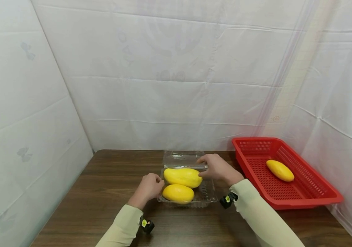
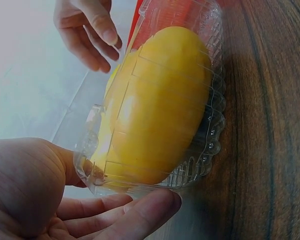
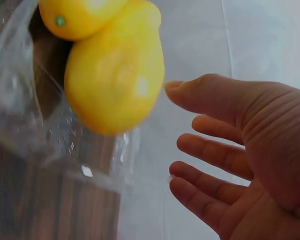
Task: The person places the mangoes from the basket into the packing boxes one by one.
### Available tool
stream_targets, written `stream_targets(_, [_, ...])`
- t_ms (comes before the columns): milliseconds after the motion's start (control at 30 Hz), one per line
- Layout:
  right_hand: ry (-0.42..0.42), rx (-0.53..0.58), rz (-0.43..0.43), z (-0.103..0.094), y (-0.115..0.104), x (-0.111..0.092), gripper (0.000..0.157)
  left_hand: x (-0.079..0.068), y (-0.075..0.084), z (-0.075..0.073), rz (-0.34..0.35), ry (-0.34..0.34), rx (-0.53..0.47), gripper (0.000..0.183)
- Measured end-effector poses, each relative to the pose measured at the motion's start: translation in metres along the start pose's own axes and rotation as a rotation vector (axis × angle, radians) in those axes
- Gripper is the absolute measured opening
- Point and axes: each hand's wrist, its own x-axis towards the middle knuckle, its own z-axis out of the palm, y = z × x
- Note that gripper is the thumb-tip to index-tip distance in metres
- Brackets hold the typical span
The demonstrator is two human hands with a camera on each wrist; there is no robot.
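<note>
Two yellow mangoes, the rear one [image 1: 182, 177] and the front one [image 1: 178, 193], lie side by side in a clear plastic clamshell box [image 1: 206, 192]. Its lid [image 1: 183, 158] is folded back toward the wall. My left hand [image 1: 151, 187] pinches the box's left end; in the left wrist view the thumb is at the inner side of the wall and the fingers [image 2: 150, 210] are outside. At the right end of the rear mango is my right hand [image 1: 217, 168], fingers spread and relaxed. In the right wrist view its thumb tip is right at the mango [image 3: 115, 75].
To the right stands a red perforated plastic basket [image 1: 305, 201] with one mango [image 1: 280, 170] in it. Everything sits on a dark wooden table [image 1: 111, 185]. White sheeting [image 1: 176, 103] encloses the back and both sides.
</note>
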Motion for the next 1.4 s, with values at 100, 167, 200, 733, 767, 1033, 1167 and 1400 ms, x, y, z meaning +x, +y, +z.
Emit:
stream_targets(100, [0.024, -0.015, 0.002, -0.007, 0.006, -0.002, 0.046, 0.000, 0.000, 0.000, -0.003, 0.000, -0.002, 0.023])
stream_targets(167, [0.034, -0.032, 0.003, -0.013, 0.010, -0.005, 0.046, 0.001, -0.001, 0.000, -0.006, -0.001, -0.004, 0.023])
stream_targets(200, [0.038, -0.043, 0.003, -0.016, 0.013, -0.006, 0.045, 0.001, -0.001, 0.000, -0.004, -0.002, -0.004, 0.024])
stream_targets(733, [0.095, -0.122, 0.079, -0.073, 0.067, -0.035, 0.050, 0.001, -0.003, 0.006, -0.002, -0.015, -0.016, 0.025])
stream_targets(767, [0.097, -0.123, 0.087, -0.075, 0.069, -0.037, 0.049, 0.001, -0.003, 0.005, -0.003, -0.014, -0.016, 0.026])
stream_targets(1033, [0.095, -0.142, 0.122, -0.088, 0.093, -0.046, 0.046, 0.000, -0.003, 0.002, -0.002, -0.003, -0.012, 0.026])
stream_targets(1167, [0.107, -0.163, 0.116, -0.096, 0.108, -0.050, 0.045, 0.000, -0.002, 0.002, 0.005, 0.001, -0.010, 0.033])
stream_targets(1400, [0.112, -0.221, 0.145, -0.109, 0.133, -0.056, 0.045, 0.000, -0.001, 0.001, 0.007, 0.006, -0.013, 0.032])
